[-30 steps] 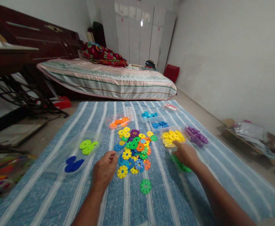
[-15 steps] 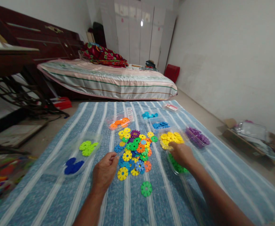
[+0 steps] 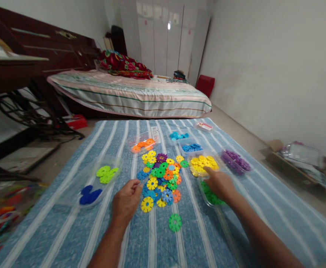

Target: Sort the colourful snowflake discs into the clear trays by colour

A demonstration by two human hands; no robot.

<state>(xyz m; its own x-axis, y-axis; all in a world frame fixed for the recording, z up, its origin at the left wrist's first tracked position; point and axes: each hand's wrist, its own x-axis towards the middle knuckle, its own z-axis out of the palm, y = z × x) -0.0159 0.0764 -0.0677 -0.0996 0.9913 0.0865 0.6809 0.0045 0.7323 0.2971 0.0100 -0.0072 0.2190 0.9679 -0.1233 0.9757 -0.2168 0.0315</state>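
Note:
My left hand (image 3: 127,199) hovers at the left side of a loose pile of notched plastic discs (image 3: 163,175). Its fingers are closed in a pinch, and what they hold, if anything, I cannot make out. Over the tub of green discs (image 3: 211,195) is my right hand (image 3: 220,184), its index finger stretched to the near edge of the tub of yellow discs (image 3: 203,163). Its other fingers are mostly hidden, and I see nothing held. A single green disc (image 3: 175,222) lies apart, nearer to me than the pile.
Clear tubs hold purple discs (image 3: 237,162), blue discs (image 3: 191,147), light-blue discs (image 3: 179,136) and orange discs (image 3: 143,145). At left, another tub holds lime discs (image 3: 107,174) and dark-blue discs (image 3: 90,195). A striped cloth (image 3: 95,238) lies underneath. A bed (image 3: 135,96) stands beyond.
The view has shifted slightly. Both hands stay in nearly the same places, the right one still at the yellow tub's near edge.

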